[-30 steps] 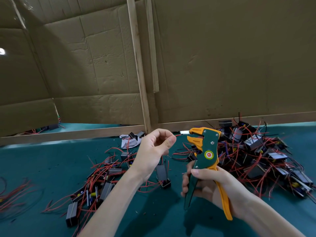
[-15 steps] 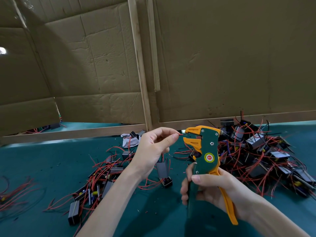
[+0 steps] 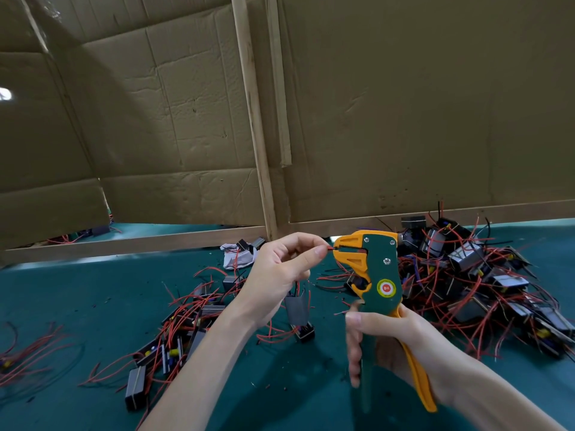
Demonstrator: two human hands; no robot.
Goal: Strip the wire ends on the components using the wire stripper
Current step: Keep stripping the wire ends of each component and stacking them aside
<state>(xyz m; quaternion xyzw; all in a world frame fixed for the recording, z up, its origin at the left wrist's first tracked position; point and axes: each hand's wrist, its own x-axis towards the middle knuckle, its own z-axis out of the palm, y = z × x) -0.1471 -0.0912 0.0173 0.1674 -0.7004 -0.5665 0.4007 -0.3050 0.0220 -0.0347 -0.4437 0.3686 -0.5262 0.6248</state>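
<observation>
Creased matt cardboard wall, rough wooden batten, teal cloth table cover, smooth plastic wire stripper.

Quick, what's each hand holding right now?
Left hand: pinching a red wire by its end, at the mouth of the wire stripper.
Right hand: gripping the wire stripper's handles.

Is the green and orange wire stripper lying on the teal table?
No, the right hand grips the green and orange wire stripper upright, off the teal table.
</observation>
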